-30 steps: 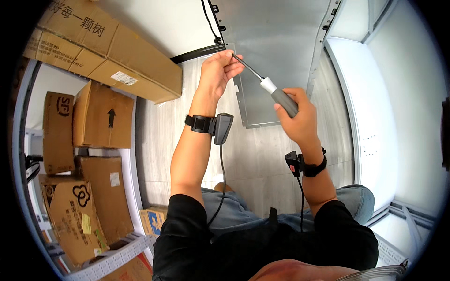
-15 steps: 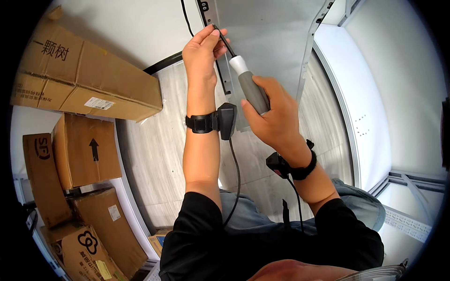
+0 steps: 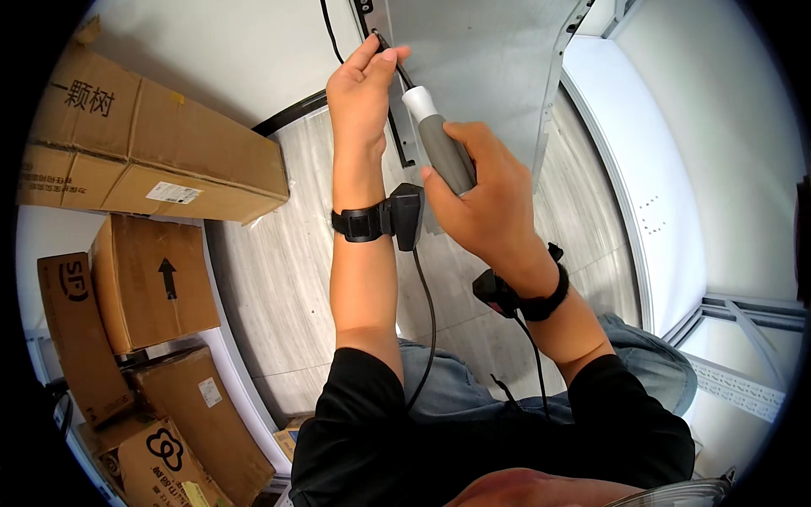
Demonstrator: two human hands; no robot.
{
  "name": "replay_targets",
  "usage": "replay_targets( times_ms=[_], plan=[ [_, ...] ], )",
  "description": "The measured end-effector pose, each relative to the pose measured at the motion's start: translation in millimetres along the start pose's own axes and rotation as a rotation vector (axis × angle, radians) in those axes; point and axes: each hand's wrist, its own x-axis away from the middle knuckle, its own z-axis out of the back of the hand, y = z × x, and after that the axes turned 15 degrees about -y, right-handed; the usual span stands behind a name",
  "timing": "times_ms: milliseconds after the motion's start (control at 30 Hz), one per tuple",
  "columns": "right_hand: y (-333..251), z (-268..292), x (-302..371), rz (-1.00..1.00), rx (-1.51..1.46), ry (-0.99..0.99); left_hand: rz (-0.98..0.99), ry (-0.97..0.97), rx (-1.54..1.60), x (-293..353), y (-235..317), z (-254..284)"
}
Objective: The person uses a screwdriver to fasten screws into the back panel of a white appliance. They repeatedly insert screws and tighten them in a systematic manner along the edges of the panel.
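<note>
My right hand point(image 3: 490, 190) is wrapped round the grey handle of a screwdriver point(image 3: 445, 148) with a white collar. Its dark shaft slants up and left to the edge of a grey metal panel point(image 3: 481, 68). Around the shaft near its tip, the fingers of my left hand point(image 3: 359, 93) are closed, thumb on one side and a finger behind. The tip meets the panel's left edge beside the index fingertip. Whether a screw sits there is too small to tell.
Large cardboard boxes point(image 3: 160, 139) are stacked along the left, with more cartons point(image 3: 156, 283) on a shelf below. A black cable point(image 3: 332, 29) hangs by the panel's left edge. White curved panelling point(image 3: 634, 169) stands at right. Each wrist wears a strapped black device point(image 3: 407, 218) with a cable.
Both hands and the screwdriver have shifted slightly up and left in the view. The left index finger has straightened toward the tip, a little apart from the thumb.
</note>
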Motion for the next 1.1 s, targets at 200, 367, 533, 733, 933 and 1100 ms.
replay_targets(
  times_ms=[200,367,533,733,933,1100],
  plan=[
    [-3.5,1.0,3.8,-0.011,-0.011,-0.022,0.024,0.008,0.023,4.7,-2.0,0.7],
    [-2.8,5.2,4.3,-0.003,-0.021,-0.014,0.036,0.002,0.029,4.9,0.5,-3.1],
    [-5.4,9.7,4.6,-0.038,-0.036,-0.024,0.050,-0.005,0.032,6.6,-0.9,-6.1],
    [-3.8,7.7,8.6,-0.030,-0.044,-0.024,0.095,-0.028,0.011,17.0,0.9,-6.9],
    [-7.6,18.0,9.4,-0.054,-0.033,-0.053,0.056,-0.032,0.079,16.0,2.4,-16.3],
    [-14.1,44.6,6.2,-0.169,-0.147,-0.118,0.121,-0.035,0.150,18.3,21.1,-34.7]
  ],
)
